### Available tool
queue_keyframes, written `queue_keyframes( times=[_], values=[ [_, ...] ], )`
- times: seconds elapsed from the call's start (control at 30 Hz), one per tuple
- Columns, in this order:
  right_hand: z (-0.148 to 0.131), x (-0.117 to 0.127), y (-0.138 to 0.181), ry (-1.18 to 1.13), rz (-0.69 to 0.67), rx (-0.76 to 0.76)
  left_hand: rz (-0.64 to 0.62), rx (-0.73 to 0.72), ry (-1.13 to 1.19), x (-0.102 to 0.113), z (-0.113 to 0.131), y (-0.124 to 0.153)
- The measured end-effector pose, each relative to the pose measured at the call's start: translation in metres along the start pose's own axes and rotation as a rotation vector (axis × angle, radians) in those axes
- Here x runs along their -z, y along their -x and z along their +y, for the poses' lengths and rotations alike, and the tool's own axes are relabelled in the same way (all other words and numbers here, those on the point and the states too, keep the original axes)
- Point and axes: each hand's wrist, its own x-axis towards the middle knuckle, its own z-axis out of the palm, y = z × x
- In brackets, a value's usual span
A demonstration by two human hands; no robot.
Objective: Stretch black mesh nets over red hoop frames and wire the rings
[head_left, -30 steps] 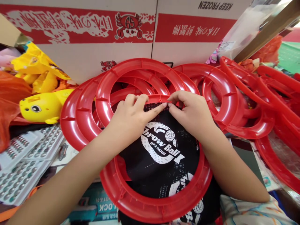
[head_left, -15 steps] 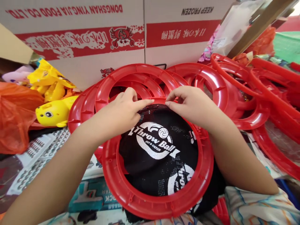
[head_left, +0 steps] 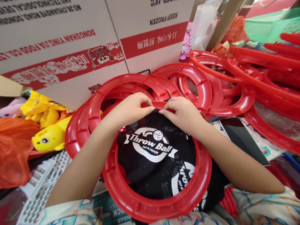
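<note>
Background: a white carton (head_left: pixel 77 22) with red bands and inverted lettering, including "KEEP FROZEN", stands behind the work area. A green basket (head_left: pixel 262 29) is visible at the far right.

Work item: a red ring (head_left: pixel 154 207) is positioned directly before the person, between the forearms. Black fabric (head_left: pixel 144 175), printed in white with "Throw Ball" and "FLY & CATCH", spans its opening. More of the fabric extends beneath the ring at the lower right.

Hands: both are at the far side of the ring, fingertips near one another but apart. The left hand (head_left: pixel 128 110) has thumb and forefinger drawn narrow, pinching the fabric's upper edge at the rim. The right hand (head_left: pixel 184 116) pinches the same edge just beside it. Whether either also grips the rim cannot be determined.

Surroundings: overlapping spare rings (head_left: pixel 92 107) lie beyond the work item against the carton; further loose hoops (head_left: pixel 264 89) are piled at right. A yellow toy (head_left: pixel 49 140) and an orange bag (head_left: pixel 14 156) lie at left, above a grey tray (head_left: pixel 44 190). A dark panel (head_left: pixel 243 140) lies beside the right forearm.
</note>
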Motion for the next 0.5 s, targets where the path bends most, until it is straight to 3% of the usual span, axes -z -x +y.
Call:
queue_keyframes(
  times=[0.13,0.33,0.5],
  values=[
    [0.003,-0.008,0.001,-0.023,0.071,0.021,0.069,0.038,0.115,-0.009,-0.005,0.001],
    [0.004,-0.012,0.002,0.029,0.137,0.037,0.178,-0.003,-0.022,-0.023,-0.005,0.000],
    [0.002,-0.012,0.003,0.025,0.142,-0.006,0.191,0.023,-0.056,-0.029,-0.006,-0.001]
  ],
)
